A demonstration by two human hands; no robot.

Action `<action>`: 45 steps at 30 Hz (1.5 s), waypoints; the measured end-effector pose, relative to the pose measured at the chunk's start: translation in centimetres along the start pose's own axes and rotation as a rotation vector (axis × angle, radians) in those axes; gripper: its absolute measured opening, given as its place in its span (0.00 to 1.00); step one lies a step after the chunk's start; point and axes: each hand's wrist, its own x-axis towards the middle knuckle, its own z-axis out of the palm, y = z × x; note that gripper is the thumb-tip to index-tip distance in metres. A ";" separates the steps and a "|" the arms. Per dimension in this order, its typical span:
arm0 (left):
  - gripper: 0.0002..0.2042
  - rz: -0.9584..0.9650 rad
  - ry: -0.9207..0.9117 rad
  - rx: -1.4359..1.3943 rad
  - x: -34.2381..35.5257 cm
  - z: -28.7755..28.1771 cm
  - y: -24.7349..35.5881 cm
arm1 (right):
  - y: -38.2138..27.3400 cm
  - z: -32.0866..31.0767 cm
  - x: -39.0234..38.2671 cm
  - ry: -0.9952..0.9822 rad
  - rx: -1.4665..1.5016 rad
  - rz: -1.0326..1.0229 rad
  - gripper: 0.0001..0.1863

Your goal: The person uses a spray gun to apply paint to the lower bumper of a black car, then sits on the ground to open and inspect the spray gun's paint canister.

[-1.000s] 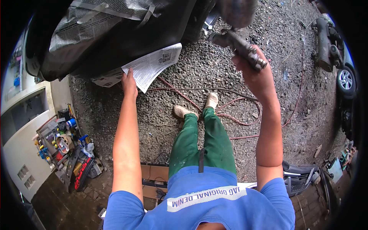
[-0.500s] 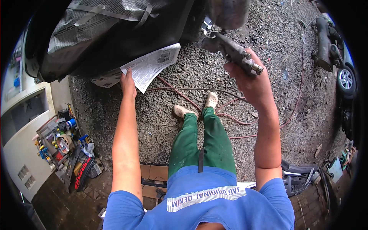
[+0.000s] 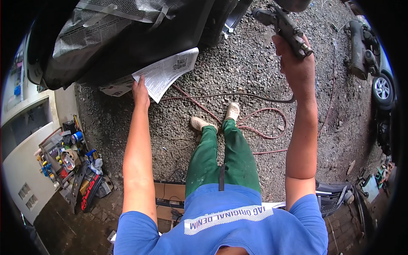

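Note:
A dark vehicle panel (image 3: 140, 44) at the upper left is partly covered with taped newspaper (image 3: 97, 25). My left hand (image 3: 140, 91) pinches a loose newspaper sheet (image 3: 168, 72) along the panel's lower edge. At upper right, my right hand (image 3: 297, 66) grips a metal spray gun (image 3: 284, 29), its cup at the top edge and a hose running from below it. The gun is to the right of the panel, apart from it.
Gravel (image 3: 178, 131) with looped red hoses (image 3: 270, 136) surrounds my feet (image 3: 203, 123). A clutter pile (image 3: 72, 157) stands by the left wall (image 3: 25, 174). At right are a dark cylindrical machine (image 3: 359, 46) and a car wheel (image 3: 382, 89); a loose bumper (image 3: 333, 195) lies lower right.
My right hand and the spray gun have risen and moved rightward since half a second ago. My left hand and its sheet have shifted very slightly left.

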 end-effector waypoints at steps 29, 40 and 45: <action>0.20 -0.053 -0.098 -0.126 1.0 -1.9 -0.9 | -4.1 11.3 -15.0 -0.067 0.130 0.213 0.20; 0.18 -0.121 -0.225 -0.371 1.6 -3.7 -1.8 | -6.2 20.3 -19.9 -0.150 0.147 0.161 0.21; 0.15 -0.104 -0.245 -0.425 3.2 -5.2 -3.1 | -5.8 22.4 -22.2 -0.199 0.248 0.205 0.26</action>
